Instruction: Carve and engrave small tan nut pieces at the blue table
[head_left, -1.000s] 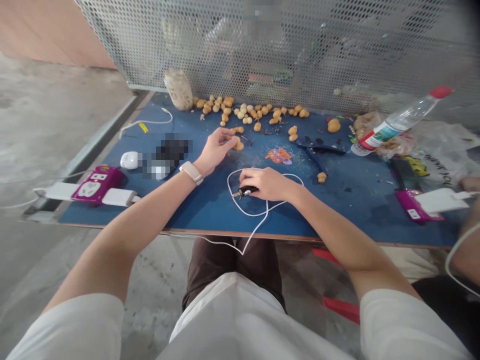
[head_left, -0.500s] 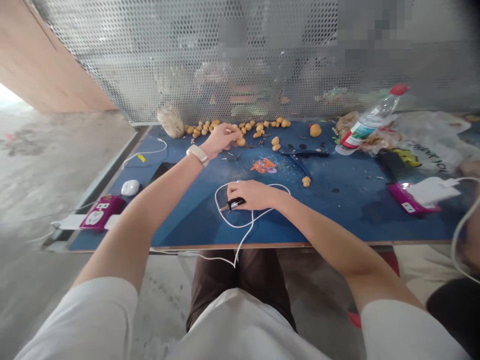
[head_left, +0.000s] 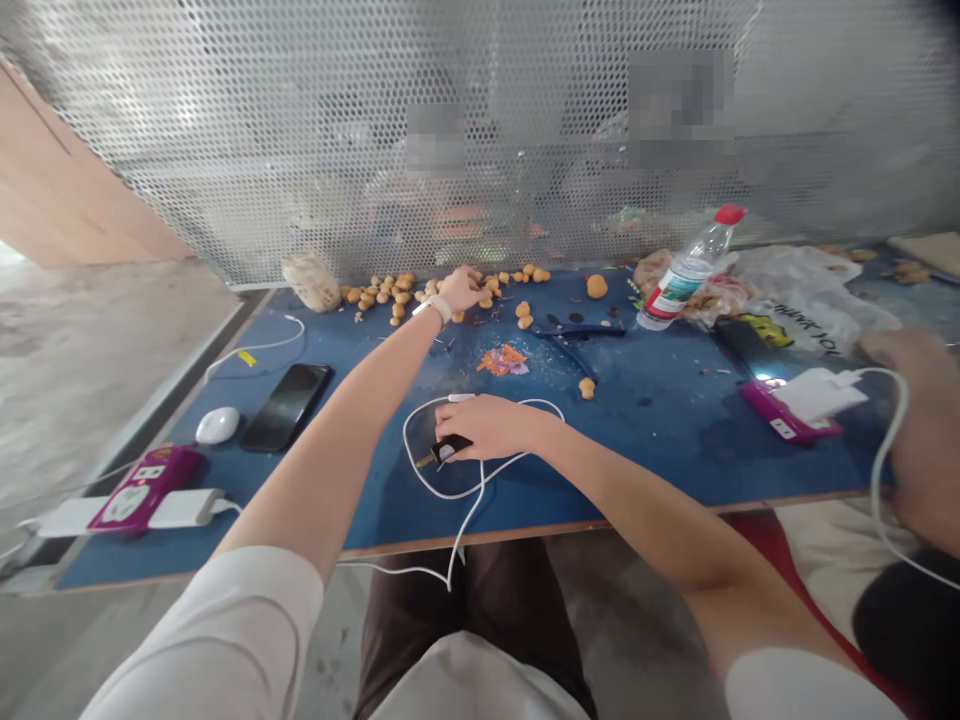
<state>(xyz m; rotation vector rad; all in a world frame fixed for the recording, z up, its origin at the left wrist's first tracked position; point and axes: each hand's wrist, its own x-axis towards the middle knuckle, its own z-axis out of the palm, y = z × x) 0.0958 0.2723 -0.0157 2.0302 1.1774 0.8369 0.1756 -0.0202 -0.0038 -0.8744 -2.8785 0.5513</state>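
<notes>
My left hand (head_left: 463, 289) reaches far across the blue table (head_left: 660, 440) to the row of small tan gourd-shaped pieces (head_left: 390, 295) under the mesh screen. Its fingers are curled among the pieces; what they grip is too small to name. My right hand (head_left: 484, 428) lies closed on a small black corded tool (head_left: 448, 450) near the table's front. The tool's white cable (head_left: 420, 480) loops round the hand and hangs over the edge.
A phone (head_left: 286, 405), white mouse (head_left: 217, 425) and magenta power strip (head_left: 142, 500) lie left. Dark pliers (head_left: 577, 335), orange scraps (head_left: 502, 360) and a red-capped bottle (head_left: 686, 270) sit farther back. Another person's arm (head_left: 915, 440) and a second strip (head_left: 787, 415) are at right.
My left hand has stretched farther back to the row of gourds. The view has tilted up and shifted; my right hand stays on the tool.
</notes>
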